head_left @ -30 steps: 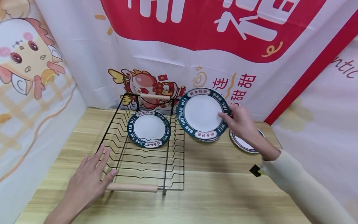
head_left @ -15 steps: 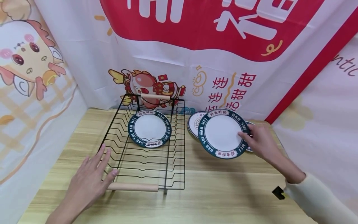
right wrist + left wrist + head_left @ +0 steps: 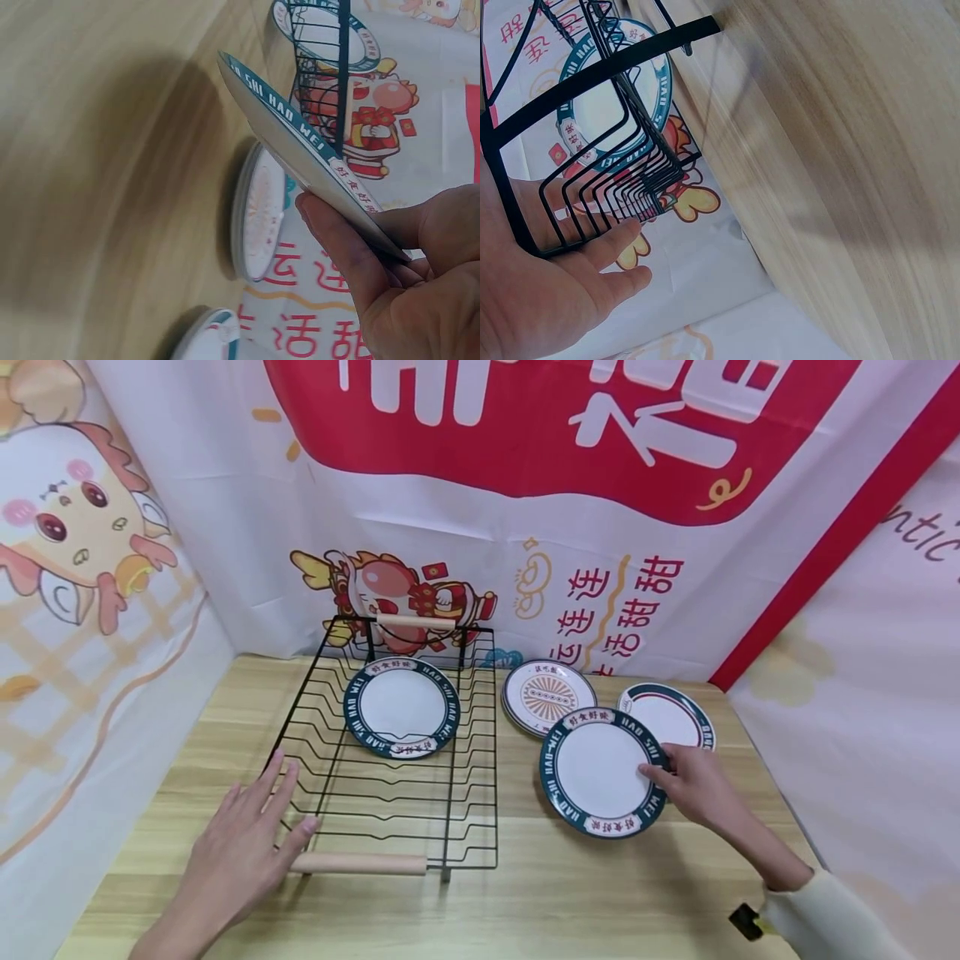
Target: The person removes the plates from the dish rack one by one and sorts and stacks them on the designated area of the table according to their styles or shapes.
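My right hand (image 3: 699, 783) pinches the right rim of a green-rimmed white plate (image 3: 600, 772), thumb on top and fingers beneath. In the right wrist view this plate (image 3: 300, 142) is tilted and held above the table. A matching plate (image 3: 401, 706) stands leaning in the rear of a black wire dish rack (image 3: 382, 816) with wooden handles. My left hand (image 3: 240, 839) rests against the rack's left front edge with its fingers extended; the left wrist view shows the fingers (image 3: 611, 247) touching the side wires.
Behind the held plate, a stack of patterned plates (image 3: 547, 697) lies on the wooden table (image 3: 525, 902). Farther right is another plate or stack with a green-and-red rim (image 3: 667, 714), partly covered by the held plate. A printed cloth (image 3: 420, 510) hangs at the back.
My right hand has brought the plate right and down, away from the rack and toward the table's right side, uncovering the patterned stack. The left hand has stayed at the rack.
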Demonstrator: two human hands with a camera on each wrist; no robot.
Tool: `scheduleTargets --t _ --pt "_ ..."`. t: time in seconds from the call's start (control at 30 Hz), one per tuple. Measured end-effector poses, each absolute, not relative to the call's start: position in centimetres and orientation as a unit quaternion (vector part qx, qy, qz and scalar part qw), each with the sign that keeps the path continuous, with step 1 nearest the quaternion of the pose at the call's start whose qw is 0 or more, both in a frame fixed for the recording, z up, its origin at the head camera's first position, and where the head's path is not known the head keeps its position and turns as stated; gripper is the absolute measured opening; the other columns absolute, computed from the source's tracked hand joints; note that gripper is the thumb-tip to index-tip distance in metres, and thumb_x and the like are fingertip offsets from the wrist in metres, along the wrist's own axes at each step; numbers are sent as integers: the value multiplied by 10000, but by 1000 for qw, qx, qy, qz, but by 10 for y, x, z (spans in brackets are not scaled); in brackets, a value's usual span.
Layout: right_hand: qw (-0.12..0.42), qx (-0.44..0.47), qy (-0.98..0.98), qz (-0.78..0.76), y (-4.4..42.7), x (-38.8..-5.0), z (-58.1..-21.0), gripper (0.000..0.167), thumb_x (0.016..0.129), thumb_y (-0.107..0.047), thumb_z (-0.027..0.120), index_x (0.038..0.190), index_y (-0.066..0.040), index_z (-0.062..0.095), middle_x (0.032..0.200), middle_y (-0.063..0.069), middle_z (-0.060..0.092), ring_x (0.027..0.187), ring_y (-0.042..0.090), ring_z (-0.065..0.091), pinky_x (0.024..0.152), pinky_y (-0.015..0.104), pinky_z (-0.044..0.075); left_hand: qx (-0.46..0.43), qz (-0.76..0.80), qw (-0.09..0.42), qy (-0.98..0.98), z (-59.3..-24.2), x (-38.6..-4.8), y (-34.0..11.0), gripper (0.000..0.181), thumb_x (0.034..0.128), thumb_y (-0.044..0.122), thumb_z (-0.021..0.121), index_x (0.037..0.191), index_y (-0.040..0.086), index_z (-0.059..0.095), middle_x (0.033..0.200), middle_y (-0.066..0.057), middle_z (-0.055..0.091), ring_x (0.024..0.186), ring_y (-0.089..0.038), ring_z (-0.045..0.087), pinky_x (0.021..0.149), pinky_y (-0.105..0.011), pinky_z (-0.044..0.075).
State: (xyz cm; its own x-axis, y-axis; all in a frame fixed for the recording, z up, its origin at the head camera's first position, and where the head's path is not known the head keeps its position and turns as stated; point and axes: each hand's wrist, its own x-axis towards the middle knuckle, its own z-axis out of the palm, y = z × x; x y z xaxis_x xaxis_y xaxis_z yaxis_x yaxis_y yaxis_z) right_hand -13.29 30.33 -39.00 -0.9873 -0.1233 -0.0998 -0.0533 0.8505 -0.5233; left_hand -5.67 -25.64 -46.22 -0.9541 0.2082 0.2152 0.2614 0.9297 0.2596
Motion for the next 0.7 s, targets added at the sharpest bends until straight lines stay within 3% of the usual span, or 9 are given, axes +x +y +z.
scheduleTargets --t 0.17,0.5,0.7 --pt "84 -32 954 -287 308 -129 -406 218 1025 -123 705 1141 61 713 781 24 712 640 183 603 489 250 468 -122 -143 97 -977 -463 -56 -257 765 1110 480 478 1684 48 214 1773 -160 75 1519 -532 297 1273 -296 -175" --pt "103 -11 946 -307 313 -126 -429 187 1008 -107 720 1115 44 703 740 17 680 623 172 608 496 265 510 -112 -146 90 -979 -459 -55 -255 785 1097 509 496 1668 24 262 1762 -179 133 1502 -545 319 1272 -284 -166" --pt "113 9 940 -322 318 -125 -441 257 994 -129 747 1173 49 702 799 20 721 665 160 657 540 278 568 -110 -144 88 -979 -459 -55 -254 781 1099 507 492 1669 25 261 1764 -181 131 1494 -559 316 1269 -282 -171"
